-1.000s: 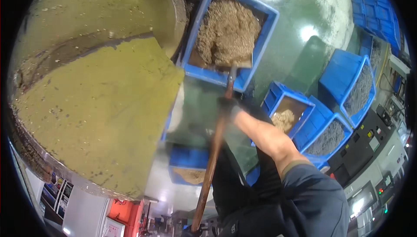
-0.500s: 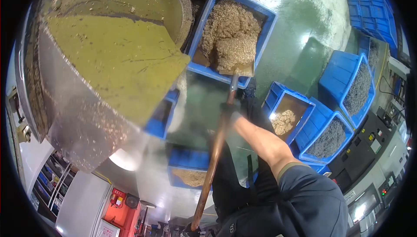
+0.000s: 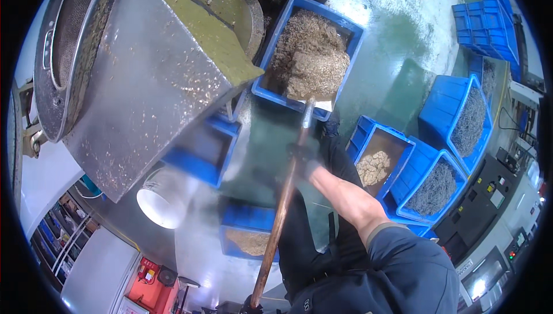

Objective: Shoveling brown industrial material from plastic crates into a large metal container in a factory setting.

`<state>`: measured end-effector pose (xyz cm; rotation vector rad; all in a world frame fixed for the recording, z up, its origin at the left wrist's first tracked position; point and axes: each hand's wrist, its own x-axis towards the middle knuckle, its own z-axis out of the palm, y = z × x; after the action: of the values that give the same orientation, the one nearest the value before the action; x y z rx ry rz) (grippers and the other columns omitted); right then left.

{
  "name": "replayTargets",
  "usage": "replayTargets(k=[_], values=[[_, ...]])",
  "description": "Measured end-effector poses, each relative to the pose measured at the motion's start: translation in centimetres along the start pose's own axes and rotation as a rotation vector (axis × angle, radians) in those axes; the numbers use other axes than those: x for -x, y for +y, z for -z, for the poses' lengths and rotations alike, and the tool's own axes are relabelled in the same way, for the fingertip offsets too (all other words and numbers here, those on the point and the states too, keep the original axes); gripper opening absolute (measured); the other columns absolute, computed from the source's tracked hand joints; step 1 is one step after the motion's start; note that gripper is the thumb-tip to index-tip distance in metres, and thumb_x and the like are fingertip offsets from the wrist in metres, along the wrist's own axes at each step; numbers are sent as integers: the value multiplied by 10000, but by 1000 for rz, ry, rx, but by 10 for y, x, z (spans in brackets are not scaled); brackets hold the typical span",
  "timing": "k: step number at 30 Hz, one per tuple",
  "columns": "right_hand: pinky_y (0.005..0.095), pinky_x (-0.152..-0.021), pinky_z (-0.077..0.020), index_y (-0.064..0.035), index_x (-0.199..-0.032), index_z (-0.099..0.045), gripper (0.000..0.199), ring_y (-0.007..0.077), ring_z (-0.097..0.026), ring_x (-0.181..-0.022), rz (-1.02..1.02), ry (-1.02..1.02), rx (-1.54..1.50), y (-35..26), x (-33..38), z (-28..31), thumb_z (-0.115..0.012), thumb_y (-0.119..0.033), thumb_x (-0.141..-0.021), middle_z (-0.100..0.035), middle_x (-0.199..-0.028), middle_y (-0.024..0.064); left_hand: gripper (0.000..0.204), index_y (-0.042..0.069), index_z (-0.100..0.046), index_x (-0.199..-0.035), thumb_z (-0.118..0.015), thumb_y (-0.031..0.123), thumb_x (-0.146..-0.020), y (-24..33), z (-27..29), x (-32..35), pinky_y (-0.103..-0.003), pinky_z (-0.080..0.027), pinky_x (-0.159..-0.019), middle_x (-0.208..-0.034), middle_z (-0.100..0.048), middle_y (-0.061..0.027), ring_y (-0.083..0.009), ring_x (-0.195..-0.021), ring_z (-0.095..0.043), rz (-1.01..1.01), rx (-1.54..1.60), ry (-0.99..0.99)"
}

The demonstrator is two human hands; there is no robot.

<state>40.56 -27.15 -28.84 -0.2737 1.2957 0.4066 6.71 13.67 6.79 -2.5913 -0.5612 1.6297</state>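
Both my dark-gloved hands hold a long shovel [image 3: 282,210] with a brown shaft. My right hand [image 3: 303,161] is closed round the shaft partway down. At the lower edge my left hand [image 3: 252,306], only partly in view, grips the shaft's end. The shovel's blade is inside a blue bin [image 3: 262,90] at the top middle and is mostly covered by a heap of wet, tan-grey, crumbly material [image 3: 317,72]. More of this material lies behind the blade. Left of the bin, a large metal chute [image 3: 150,89] coated partly in yellow-green slopes downward.
Blue bins of grey shavings [image 3: 433,186] stand at the right, beside a bin with a pale cracked lump [image 3: 373,167]. A white bucket [image 3: 164,199] sits below the chute. Another blue bin [image 3: 247,217] with tan material is near my legs. Stacked blue crates [image 3: 487,31] stand far right.
The view has shifted, so the chute's grey outer side and the white bucket show more. Both hands stay on the shovel, and its loaded blade remains within the bin.
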Motion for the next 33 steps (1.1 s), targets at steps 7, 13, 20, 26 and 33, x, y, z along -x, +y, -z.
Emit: replayTargets(k=[7,13,20,26,33], values=[[347,-487,-454,-91,-848,-600,81,183,-505,-521,46,-22,16,-8,-25,5,-656,-132,-806,-494,-628,20,563,173,-502,-1344,-688,291,-825,-23,-38,-6,-502,-467,-853,-1125,-634,-130,-357,-998,-590,13,-26,67],[355,-480,-464,-90,-810,-577,68,189,-506,-518,180,-19,134,0,-35,-3,-628,-131,-826,-510,-655,36,539,151,-559,-1298,-707,166,-780,27,-27,-27,-451,-505,-802,-1067,-664,-158,-353,-931,-625,-67,6,201],[350,-498,-473,-90,-830,-600,45,187,-513,-549,263,-21,240,-15,-52,-1,-602,-131,-848,-516,-673,28,469,157,-596,-1256,-681,179,-795,55,-17,-51,-437,-525,-732,-993,-685,-167,-349,-830,-652,-155,406,228],[346,-502,-459,-104,-870,-601,32,172,-486,-545,121,-112,71,-16,-60,-1,-594,-133,-857,-502,-681,12,465,193,-616,-1236,-689,204,-777,77,7,-42,-447,-520,-696,-908,-694,-153,-347,-773,-656,24,44,138],[344,-494,-451,-105,-888,-595,48,172,-488,-546,53,-116,98,-21,-58,12,-563,-98,-852,-501,-682,15,498,245,-623,-1239,-711,230,-749,85,25,-16,-419,-514,-642,-842,-688,-137,-300,-721,-644,16,-48,206]])
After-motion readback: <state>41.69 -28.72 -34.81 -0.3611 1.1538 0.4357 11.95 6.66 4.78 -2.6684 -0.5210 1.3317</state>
